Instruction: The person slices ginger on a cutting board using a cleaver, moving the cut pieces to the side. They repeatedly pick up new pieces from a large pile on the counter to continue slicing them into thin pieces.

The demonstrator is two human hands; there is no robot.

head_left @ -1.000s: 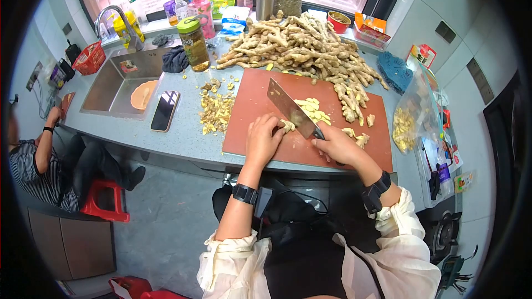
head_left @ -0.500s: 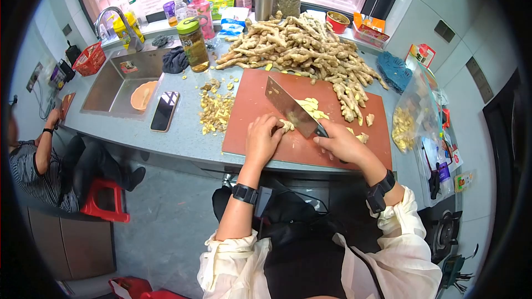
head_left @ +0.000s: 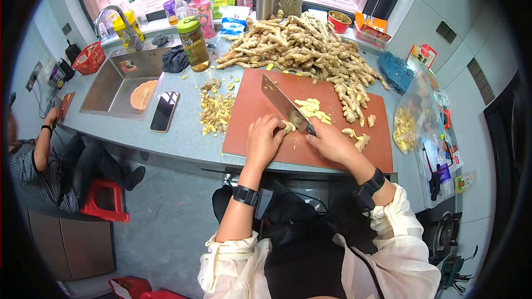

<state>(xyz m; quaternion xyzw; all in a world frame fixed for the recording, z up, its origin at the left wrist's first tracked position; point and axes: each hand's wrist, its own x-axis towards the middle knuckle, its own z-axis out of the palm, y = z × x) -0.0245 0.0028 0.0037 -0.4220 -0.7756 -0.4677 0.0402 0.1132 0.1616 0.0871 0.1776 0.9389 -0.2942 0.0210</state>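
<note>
On the reddish-brown cutting board (head_left: 246,99), my left hand (head_left: 265,139) is closed, its fingertips pinning a piece of ginger (head_left: 288,127). My right hand (head_left: 331,143) is wrapped around the handle of a cleaver (head_left: 282,98). The wide blade stands on edge right beside the held ginger, slanting toward the far left. Pale yellow ginger slices (head_left: 313,108) lie just beyond the blade. Cut ginger chunks (head_left: 361,142) rest to the right of my right hand. A large heap of whole ginger (head_left: 299,44) spills onto the board's far side.
Ginger trimmings (head_left: 215,112) lie left of the board, near a phone (head_left: 165,112) and a green-lidded jar (head_left: 194,44). A sink (head_left: 102,91) is farther left. Right of the board stands a plastic bag of ginger pieces (head_left: 405,127). Another person (head_left: 41,169) sits at far left.
My right hand and the cleaver have shifted slightly left, toward the held ginger. More of the slices and chunks on the right now shows. My left hand stays nearly in place.
</note>
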